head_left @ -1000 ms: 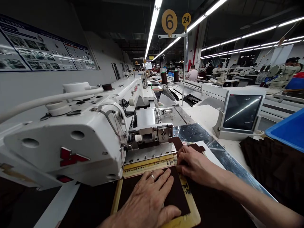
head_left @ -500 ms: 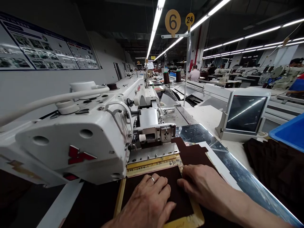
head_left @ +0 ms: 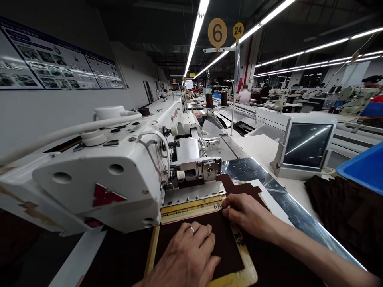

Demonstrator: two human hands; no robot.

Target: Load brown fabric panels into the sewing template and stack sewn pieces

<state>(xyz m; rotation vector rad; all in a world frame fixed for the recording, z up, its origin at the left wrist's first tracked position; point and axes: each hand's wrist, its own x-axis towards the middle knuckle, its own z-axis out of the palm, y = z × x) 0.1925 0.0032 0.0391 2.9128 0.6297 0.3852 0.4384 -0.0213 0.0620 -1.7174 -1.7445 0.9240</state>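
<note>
My left hand point(head_left: 187, 253), with a ring on one finger, lies flat with its fingers stretched on dark brown fabric point(head_left: 227, 249) inside a yellow rectangular sewing template frame point(head_left: 248, 255). At the frame's far right corner is my right hand point(head_left: 247, 211). Its fingers are bent and closed towards the thumb, touching the handwritten part of the frame and the fabric beside it; anything between the fingertips is hidden. Just beyond both hands, a metal clamp plate point(head_left: 194, 194) of the white sewing machine point(head_left: 98, 179) runs along the frame's far side.
White sheet material point(head_left: 277, 207) lies beneath the brown fabric on a shiny metal table plate point(head_left: 254, 169). To the right stand a control screen point(head_left: 308, 143), a dark fabric pile point(head_left: 338, 215) and a blue bin point(head_left: 365, 163). A person point(head_left: 243, 95) sits farther back.
My right hand has slid away from me and slightly left along the frame, uncovering dark marks on its right side. My left hand stays in nearly the same place on the fabric.
</note>
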